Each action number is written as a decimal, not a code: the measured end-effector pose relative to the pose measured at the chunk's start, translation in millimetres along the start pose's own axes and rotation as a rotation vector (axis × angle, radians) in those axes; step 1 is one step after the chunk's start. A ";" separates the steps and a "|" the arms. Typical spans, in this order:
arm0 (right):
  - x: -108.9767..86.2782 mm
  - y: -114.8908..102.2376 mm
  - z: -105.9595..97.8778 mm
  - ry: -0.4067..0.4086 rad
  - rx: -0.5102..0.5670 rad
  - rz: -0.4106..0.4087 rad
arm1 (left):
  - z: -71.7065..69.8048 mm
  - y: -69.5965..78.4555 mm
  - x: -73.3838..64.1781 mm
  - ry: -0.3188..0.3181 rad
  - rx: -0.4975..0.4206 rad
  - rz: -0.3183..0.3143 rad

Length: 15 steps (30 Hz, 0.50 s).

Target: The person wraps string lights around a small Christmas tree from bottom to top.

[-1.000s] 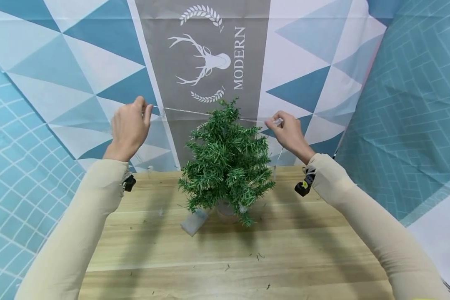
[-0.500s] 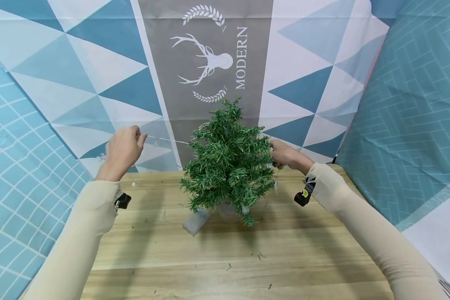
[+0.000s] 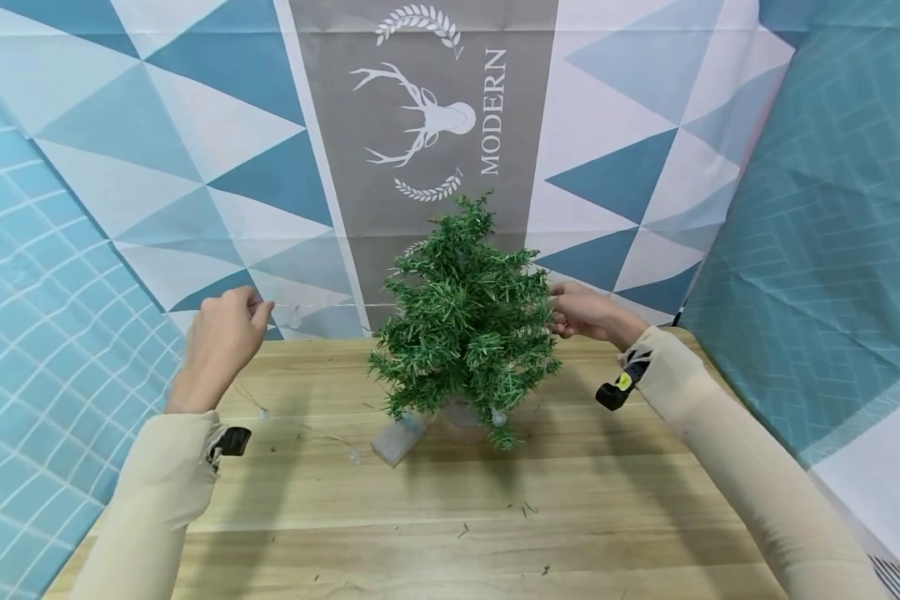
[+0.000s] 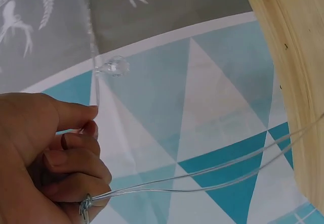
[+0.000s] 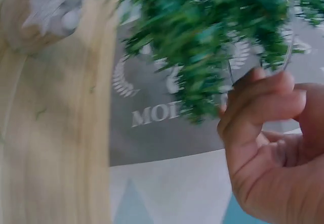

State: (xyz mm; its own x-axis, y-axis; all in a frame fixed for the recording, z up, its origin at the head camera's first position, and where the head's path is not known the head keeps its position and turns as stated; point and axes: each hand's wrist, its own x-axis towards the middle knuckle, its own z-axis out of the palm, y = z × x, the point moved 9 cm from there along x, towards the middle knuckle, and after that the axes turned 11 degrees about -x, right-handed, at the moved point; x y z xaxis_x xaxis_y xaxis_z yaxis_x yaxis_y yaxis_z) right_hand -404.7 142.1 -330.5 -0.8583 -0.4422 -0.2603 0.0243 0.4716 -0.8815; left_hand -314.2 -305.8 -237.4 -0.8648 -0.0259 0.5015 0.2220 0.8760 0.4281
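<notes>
A small artificial Christmas tree [image 3: 461, 317] stands upright in a pale pot [image 3: 463, 419] on the table. Left of it, my left hand [image 3: 221, 346] pinches the thin wire of a string of lights between thumb and forefinger. A clear bulb [image 4: 117, 66] hangs on that wire beyond the fingertips, and two more strands of wire [image 4: 202, 176] trail from the lower fingers. At the tree's right side, my right hand [image 3: 588, 315] has curled fingers with wire at their tips, close against the branches. The wire between the hands passes behind the tree, hidden there.
A greyish, flat rectangular box [image 3: 399, 439] lies left of the pot. Loose light string with small ornaments [image 3: 356, 457] trails across the wooden table [image 3: 390, 550], among scattered green needle bits. Patterned cloth [image 3: 600, 100] hangs behind; blue tiled sheets flank both sides.
My left hand has come down and left, drawing the wire lower behind the tree. My right hand has dropped to the tree's right side. Loose light string now lies on the table at left.
</notes>
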 end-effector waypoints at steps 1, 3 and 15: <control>-2.8 -2.3 -1.0 -0.004 0.006 -0.013 | -1.5 -1.0 -3.0 -0.006 -0.014 -0.009; -8.2 -6.7 -0.8 -0.024 0.006 -0.034 | -4.9 -2.4 -9.0 -0.011 -0.027 -0.021; -36.7 -25.1 -16.8 0.248 -0.280 -0.116 | -18.3 18.5 -46.6 0.016 -0.057 -0.035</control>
State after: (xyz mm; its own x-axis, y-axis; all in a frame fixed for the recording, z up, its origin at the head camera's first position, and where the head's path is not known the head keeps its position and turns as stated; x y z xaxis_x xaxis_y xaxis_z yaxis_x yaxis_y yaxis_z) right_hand -382.5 159.3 -292.2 -0.9458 -0.3231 -0.0323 -0.1911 0.6344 -0.7490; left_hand -261.5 -297.3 -239.1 -0.8652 -0.0644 0.4973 0.2175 0.8454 0.4878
